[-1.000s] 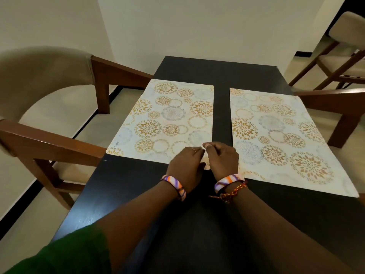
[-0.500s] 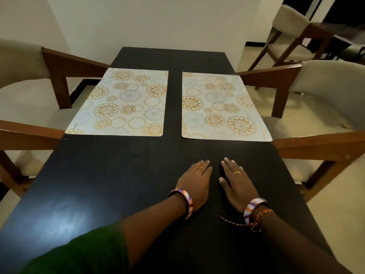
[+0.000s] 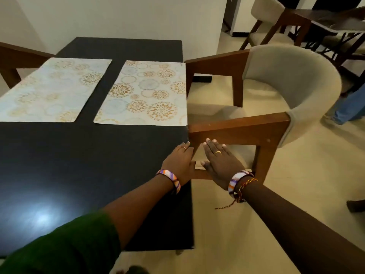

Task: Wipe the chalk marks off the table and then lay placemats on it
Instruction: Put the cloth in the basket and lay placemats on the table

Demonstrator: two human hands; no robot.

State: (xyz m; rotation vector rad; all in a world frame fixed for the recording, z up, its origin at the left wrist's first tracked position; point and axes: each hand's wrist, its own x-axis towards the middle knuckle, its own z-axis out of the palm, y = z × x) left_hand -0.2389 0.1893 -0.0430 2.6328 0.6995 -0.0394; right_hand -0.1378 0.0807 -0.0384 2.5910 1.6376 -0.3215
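Two hands out in front of me and neither grip has anything in it: my left hand [image 3: 180, 161] lies flat with straight fingers at the right edge of the desk [image 3: 79, 165], and my right hand [image 3: 219, 161] hovers fingers-extended just off that edge, over the wooden arm of the armchair [image 3: 296, 80]. Moving outward, two placemats lie side by side on the far half of the desk. The right placemat [image 3: 146, 95] sits flush with the desk's right edge, the left placemat [image 3: 49, 91] just beside it across a dark strip. Each one's long axis runs away from me, toward the wall. I read them as thin, light, flexible sheets lying flat, likely a bit slick on this smooth top. To shift one I'd pinch a near corner or press down flat and slide. No chalk marks show on the dark surface that I can make out.
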